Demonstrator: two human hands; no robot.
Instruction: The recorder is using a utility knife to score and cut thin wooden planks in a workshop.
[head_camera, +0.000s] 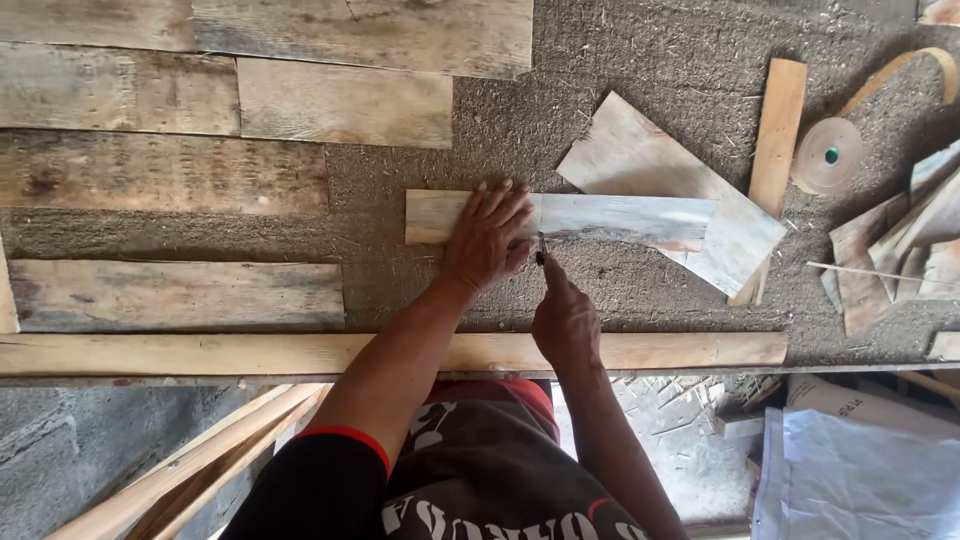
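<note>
One narrow plank (560, 215) of pale, weathered wood is laid flat on the rough, sawdust-strewn work surface (600, 60), its right end tucked against a broader offcut (690, 190). It is pinned near its left end by the left hand (487, 240), whose fingers are spread flat on the wood. A pencil (541, 248) is pinched in the closed fingers of the right hand (562, 318), with its tip set at the plank's near edge, just beside the left hand. The plank is judged to be light, thin and stiff, with a dry, splintery face; it is best gripped by its long edges or pressed flat from above, as it would slide easily on the loose dust. Weathered boards (170, 170) are laid to the left, and a long batten (400, 352) runs along the near edge. To the right, a slim strip (778, 125), a roll of tan edging tape (828, 155) and a heap of scraps (900, 250) are seen. No containers are visible; only pale sheets (860, 470) are lying below the bench at the lower right.
</note>
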